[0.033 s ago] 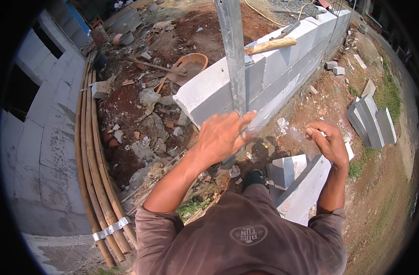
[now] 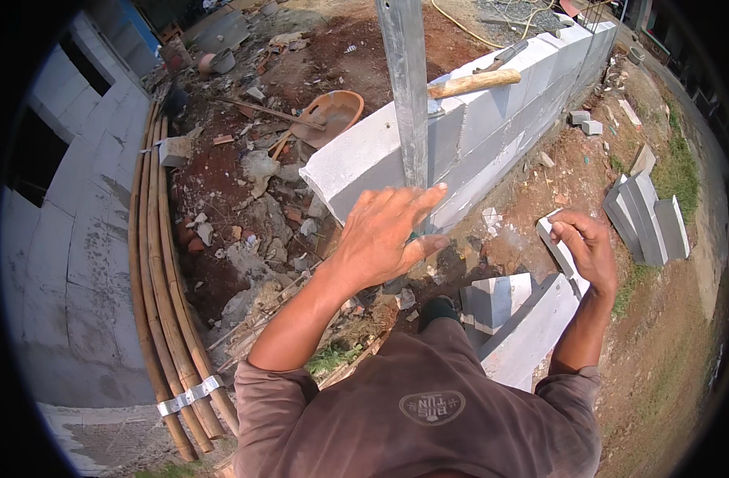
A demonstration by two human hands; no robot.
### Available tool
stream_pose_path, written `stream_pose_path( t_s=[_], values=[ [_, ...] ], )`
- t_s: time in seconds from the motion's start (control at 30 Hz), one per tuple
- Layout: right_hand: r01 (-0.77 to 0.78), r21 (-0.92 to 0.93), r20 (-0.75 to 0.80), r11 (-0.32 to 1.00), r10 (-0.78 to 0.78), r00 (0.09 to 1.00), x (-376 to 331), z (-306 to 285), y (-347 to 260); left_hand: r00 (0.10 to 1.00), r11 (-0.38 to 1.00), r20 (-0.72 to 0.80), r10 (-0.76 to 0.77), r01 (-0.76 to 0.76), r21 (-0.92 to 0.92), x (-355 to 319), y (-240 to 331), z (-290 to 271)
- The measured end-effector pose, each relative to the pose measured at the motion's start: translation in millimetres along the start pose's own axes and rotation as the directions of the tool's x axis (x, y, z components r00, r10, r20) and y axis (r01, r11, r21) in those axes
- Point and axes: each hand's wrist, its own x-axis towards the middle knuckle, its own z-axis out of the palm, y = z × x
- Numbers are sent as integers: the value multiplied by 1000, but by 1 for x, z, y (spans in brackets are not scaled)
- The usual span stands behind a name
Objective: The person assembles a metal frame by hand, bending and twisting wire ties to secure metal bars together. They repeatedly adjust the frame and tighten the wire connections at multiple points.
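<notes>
My left hand (image 2: 388, 233) is at the lower visible part of a grey metal post (image 2: 406, 88), its fingers stretched and the thumb apart. Whether the palm touches the post is hidden. The post stands upright against the end of a low wall of pale lightweight blocks (image 2: 492, 119). To the right, my right hand (image 2: 585, 247) is closed with thumb and forefinger pressed together; anything in the pinch is too small to make out. Just beside and behind it is a narrow white block piece (image 2: 560, 243). Larger cut blocks (image 2: 524, 327) lie below, close to my legs.
A wooden-handled tool (image 2: 476, 82) rests on top of the wall. Bound bamboo poles (image 2: 161, 295) lie at the left beside a block building (image 2: 70, 279). An orange basin (image 2: 338, 111) sits among rubble beyond. Several thin slabs (image 2: 639, 215) lean together at the right.
My right hand has shifted a little to the right, uncovering more of the white block piece. My left hand stays by the post, its thumb slightly lower.
</notes>
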Motion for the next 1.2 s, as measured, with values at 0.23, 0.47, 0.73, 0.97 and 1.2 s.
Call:
stream_pose_path(
  t_s=[0.23, 0.47, 0.73, 0.97, 1.2],
  values=[
    [-148, 116, -465, 982, 186, 866, 144, -98, 78, 735, 819, -364, -573, 533, -214, 47, -85, -27],
    [-40, 157, 607, 987, -64, 792, 275, 79, 25, 848, 824, -124, -515, 530, 201, 74, -107, -2],
    [224, -239, 639, 945, -20, 769, 295, 105, 9, 808, 763, -18, -589, 564, 316, 70, -100, 23],
    [623, -390, 594, 678, -332, 733, 292, 112, 30, 810, 765, 125, -573, 473, 438, 76, -100, 29],
    [718, -413, 672, 560, -344, 656, 295, 105, 7, 795, 766, 168, -582, 469, 439, 81, -99, 27]
  ],
)
